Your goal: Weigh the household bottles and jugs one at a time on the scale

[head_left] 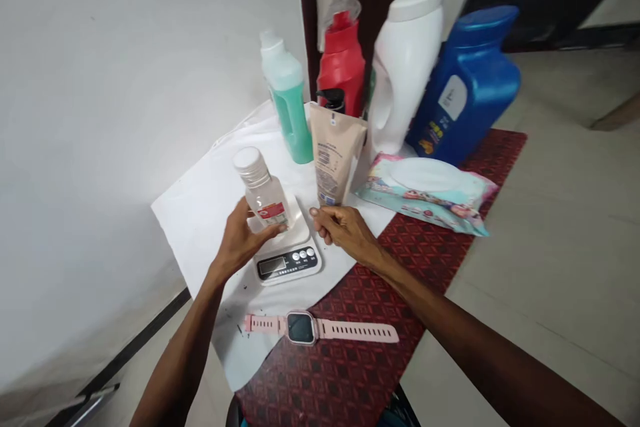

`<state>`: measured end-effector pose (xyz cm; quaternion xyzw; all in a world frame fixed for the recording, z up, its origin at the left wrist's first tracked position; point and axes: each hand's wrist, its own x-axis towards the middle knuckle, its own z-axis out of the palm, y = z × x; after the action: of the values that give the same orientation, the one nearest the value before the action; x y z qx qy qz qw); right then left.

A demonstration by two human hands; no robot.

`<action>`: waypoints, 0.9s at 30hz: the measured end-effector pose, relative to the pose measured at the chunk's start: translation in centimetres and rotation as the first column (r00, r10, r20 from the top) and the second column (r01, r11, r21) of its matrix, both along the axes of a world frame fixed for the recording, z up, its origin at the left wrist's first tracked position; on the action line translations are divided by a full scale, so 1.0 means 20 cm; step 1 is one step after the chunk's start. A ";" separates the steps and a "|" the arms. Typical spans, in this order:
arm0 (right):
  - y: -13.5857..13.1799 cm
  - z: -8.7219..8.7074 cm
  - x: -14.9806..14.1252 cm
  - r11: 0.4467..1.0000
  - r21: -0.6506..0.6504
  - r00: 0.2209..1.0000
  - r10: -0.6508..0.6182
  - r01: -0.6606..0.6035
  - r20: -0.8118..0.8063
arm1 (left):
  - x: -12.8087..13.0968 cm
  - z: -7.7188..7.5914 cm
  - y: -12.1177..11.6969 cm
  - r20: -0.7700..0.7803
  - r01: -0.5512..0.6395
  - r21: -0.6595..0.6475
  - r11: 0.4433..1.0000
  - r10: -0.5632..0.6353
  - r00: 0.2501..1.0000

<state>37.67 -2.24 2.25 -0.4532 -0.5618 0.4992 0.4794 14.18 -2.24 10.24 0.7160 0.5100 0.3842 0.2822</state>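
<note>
My left hand (241, 235) is wrapped around the lower part of a clear plastic bottle (267, 195) with a white screw cap and a red and white label. The bottle is upright with a slight tilt, over the plate of a white digital kitchen scale (300, 223); my hand hides part of its base. The scale's display looks blank. My right hand (345, 230) is closed, fingers curled and thumb forward, with nothing visible in it. It is just right of the scale, close to the base of a beige squeeze tube (333, 153) standing on its cap.
Behind stand a green bottle (291, 107), a red bottle (343, 67), a black pump top (333, 99), a white jug (410, 53) and a blue jug (467, 87). A wipes pack (430, 190) lies right. In front lies a pink-strapped smartwatch (301, 327). White cloth (200, 193) partly covers the red patterned tabletop (325, 380).
</note>
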 end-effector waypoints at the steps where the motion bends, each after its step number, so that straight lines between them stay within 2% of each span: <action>1: 0.00 0.00 0.00 1.000 -0.008 1.000 -0.001 0.001 0.004 | 0.01 -0.01 0.01 0.021 0.007 -0.024 1.000 -0.007 1.000; 3: 0.00 -0.01 0.00 1.000 -0.029 1.000 -0.006 0.006 0.008 | -0.01 -0.03 0.03 0.057 -0.019 -0.032 0.999 0.021 0.998; 5: 0.00 -0.01 0.00 0.999 -0.049 1.000 -0.015 0.016 0.010 | -0.08 -0.04 0.09 0.083 -0.107 0.025 0.994 0.105 0.991; 9: 0.01 0.00 0.00 0.998 -0.057 1.000 -0.014 0.015 0.016 | -0.39 -0.07 0.30 0.112 -0.373 0.091 0.923 0.363 0.925; 11: 0.01 0.00 0.00 0.998 -0.057 1.000 -0.009 0.010 0.018 | -0.58 -0.09 0.44 0.066 -0.515 0.084 0.853 0.511 0.857; 13: 0.01 0.00 0.00 0.998 -0.058 1.000 -0.012 0.013 0.021 | -0.75 -0.11 0.57 0.017 -0.662 0.070 0.747 0.662 0.749; 16: 0.01 0.00 0.00 0.997 -0.068 0.999 -0.020 0.022 0.030 | -0.93 -0.13 0.74 -0.066 -0.798 0.067 0.599 0.801 0.596; 18: 0.01 0.00 -0.01 0.997 -0.076 0.999 -0.023 0.025 0.026 | -1.00 -0.13 0.84 -0.111 -0.834 0.082 0.546 0.836 0.537; 24: 0.01 0.01 -0.01 0.996 -0.086 1.000 -0.018 0.020 0.015 | -1.04 -0.13 1.10 -0.071 -0.882 0.027 0.470 0.881 0.468; 25: 0.01 0.02 -0.01 0.996 -0.081 1.000 -0.020 0.021 0.018 | -1.03 -0.13 1.12 -0.059 -0.884 0.017 0.466 0.884 0.465; 27: 0.01 0.03 0.00 0.997 -0.068 1.000 -0.017 0.018 0.021 | -0.99 -0.13 1.13 -0.048 -0.857 0.072 0.510 0.860 0.508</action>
<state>37.58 -2.04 2.79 -0.4794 -0.5452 0.5093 0.4621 -5.69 20.31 7.64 0.3897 0.8004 0.4551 0.0211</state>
